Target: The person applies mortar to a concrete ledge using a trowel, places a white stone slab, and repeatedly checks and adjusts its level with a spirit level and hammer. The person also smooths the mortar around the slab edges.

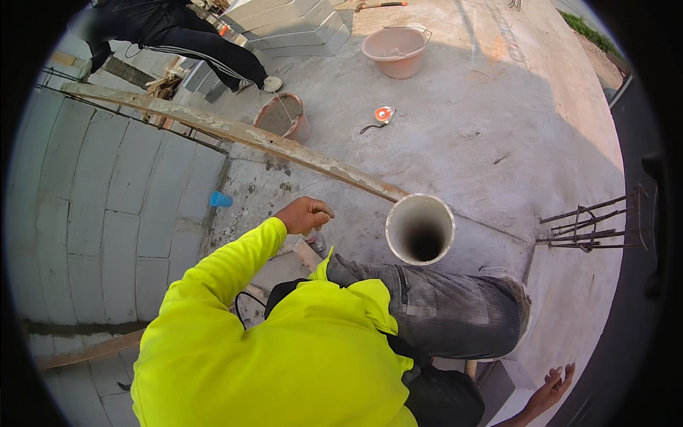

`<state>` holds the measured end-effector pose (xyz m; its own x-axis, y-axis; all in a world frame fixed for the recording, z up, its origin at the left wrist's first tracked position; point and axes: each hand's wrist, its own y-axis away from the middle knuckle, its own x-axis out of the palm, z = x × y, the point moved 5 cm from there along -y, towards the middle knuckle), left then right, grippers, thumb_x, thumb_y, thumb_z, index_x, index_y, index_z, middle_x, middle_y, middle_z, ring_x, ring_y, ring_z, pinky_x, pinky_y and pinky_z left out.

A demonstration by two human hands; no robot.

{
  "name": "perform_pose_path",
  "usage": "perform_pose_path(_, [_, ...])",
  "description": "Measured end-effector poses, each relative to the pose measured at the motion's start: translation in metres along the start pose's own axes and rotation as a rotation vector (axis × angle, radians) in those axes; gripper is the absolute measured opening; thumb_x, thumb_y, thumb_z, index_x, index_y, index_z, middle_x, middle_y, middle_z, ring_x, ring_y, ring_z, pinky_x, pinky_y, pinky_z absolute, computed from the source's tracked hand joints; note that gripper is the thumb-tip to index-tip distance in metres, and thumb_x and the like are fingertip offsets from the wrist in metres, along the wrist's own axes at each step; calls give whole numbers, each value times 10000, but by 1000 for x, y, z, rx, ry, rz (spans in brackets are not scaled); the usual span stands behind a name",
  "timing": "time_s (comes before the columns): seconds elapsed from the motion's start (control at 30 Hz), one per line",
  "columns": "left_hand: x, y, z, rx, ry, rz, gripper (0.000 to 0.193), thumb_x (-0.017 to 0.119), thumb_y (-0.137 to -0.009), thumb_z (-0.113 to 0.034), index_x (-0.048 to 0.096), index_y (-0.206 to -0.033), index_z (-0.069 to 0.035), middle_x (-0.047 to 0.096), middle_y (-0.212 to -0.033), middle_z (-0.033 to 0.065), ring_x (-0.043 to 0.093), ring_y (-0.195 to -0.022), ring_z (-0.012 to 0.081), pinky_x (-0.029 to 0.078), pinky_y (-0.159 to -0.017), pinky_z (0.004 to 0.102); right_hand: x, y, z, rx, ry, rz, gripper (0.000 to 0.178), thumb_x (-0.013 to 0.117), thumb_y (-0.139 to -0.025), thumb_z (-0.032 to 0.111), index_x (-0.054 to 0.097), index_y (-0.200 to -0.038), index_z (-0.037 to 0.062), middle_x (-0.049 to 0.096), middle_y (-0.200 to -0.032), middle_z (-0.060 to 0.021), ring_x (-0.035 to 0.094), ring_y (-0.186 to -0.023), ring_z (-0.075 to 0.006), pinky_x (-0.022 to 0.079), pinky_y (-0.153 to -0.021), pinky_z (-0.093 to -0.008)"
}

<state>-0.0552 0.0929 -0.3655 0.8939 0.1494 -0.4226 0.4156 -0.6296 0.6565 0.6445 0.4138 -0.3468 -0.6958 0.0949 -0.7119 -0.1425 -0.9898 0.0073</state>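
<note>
Yellow-cuffed, the left hand (304, 215) hangs above the concrete floor (462, 128), its fingers loosely bent and free, while the right hand (551, 391) spreads released fingers near the floor's right edge. Just bodyward of the left hand lies a block piece (307, 254); near its right side, a white pipe (413, 228) stands upright, well apart from the right hand. Farther out, a blue cup (221, 199) sits by the floor's left edge, beyond it a bucket (301, 130) and tape measure (384, 114).

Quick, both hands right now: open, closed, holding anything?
Left hand: fingers loosely curled, nothing visibly held; palm hidden, so fully open or closed can't be told.
Right hand: open, fingers extended, nothing visible in it.
</note>
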Motion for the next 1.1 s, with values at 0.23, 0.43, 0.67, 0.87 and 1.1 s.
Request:
perform_pose_path(0.23, [-1,48,189,-451,-581,-69,586,676,-866,-288,594,-1408,-78,746,-1083,175,748,-844,277,581,-846,396,12,-15,24,-145,36,-10,493,541,-1063,352,502,-1492,112,605,-1399,-100,662,-1034,-214,542,-905,-374])
perform_pose_path(0.43, [-24,63,259,-668,-558,-196,629,681,-829,-314,592,-1412,-96,629,-1347,229,618,-1236,346,493,-1051,437,14,11,-4,-58,-40,-133,464,583,-1048,354,564,-1437,102,657,-1340,-90,697,-980,-196,557,-861,-343])
perform_pose_path(0.67, [47,14,296,-591,-693,-57,817,731,-774,-447,507,-1481,-105,569,-1409,251,551,-1318,361,455,-1098,420,18,40,-11,-115,-56,-195,412,584,-1057,283,584,-1403,60,659,-1337,-105,687,-917,-167,556,-814,-312])
perform_pose_path(0.87, [56,-82,298,-599,-663,-144,947,719,-806,-451,296,-1574,-95,530,-1440,262,528,-1323,430,432,-1090,548,1,52,4,-221,-17,-160,348,564,-1066,193,591,-1379,44,650,-1330,-98,658,-904,-138,551,-809,-297])
perform_pose_path(1.1, [92,-148,264,-912,-485,-281,787,574,-869,-559,465,-1498,-100,465,-1545,192,423,-1430,402,354,-1104,633,-76,58,23,-159,158,-150,323,539,-1067,165,598,-1348,17,597,-1311,-77,588,-873,-122,503,-742,-270])
